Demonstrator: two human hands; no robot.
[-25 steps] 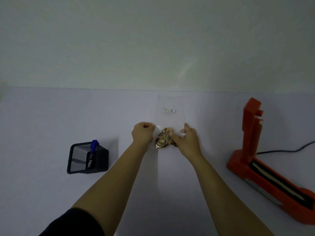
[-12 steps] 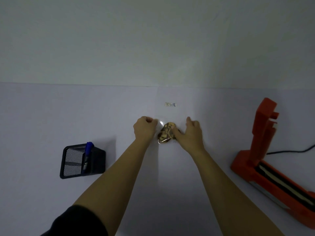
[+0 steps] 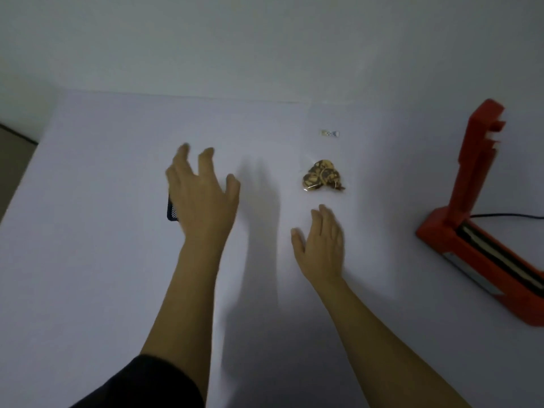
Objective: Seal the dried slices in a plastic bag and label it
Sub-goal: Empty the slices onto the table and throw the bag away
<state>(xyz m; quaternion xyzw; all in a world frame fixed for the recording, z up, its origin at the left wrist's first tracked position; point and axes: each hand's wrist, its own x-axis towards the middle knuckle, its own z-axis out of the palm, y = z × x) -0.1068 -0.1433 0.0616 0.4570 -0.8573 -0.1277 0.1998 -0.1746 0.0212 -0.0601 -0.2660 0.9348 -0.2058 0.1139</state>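
Observation:
A clump of brown dried slices [image 3: 322,175] lies inside a clear plastic bag [image 3: 329,151] flat on the white table; a small printed label [image 3: 330,133] shows on the bag farther back. My left hand [image 3: 203,195] hovers open, fingers spread, well left of the bag and over a black mesh pen holder [image 3: 172,212], which it mostly hides. My right hand [image 3: 322,245] is open, palm down, just in front of the slices and apart from them.
A red heat sealer [image 3: 477,231] stands at the right with its arm raised and a black cable [image 3: 506,214] running off to the right. The table's left edge [image 3: 20,178] slants at the far left, and a wall rises behind the table.
Both hands have let go of the bag. My left hand swung left over the pen holder and opened; my right hand drew back toward me. The view turned left.

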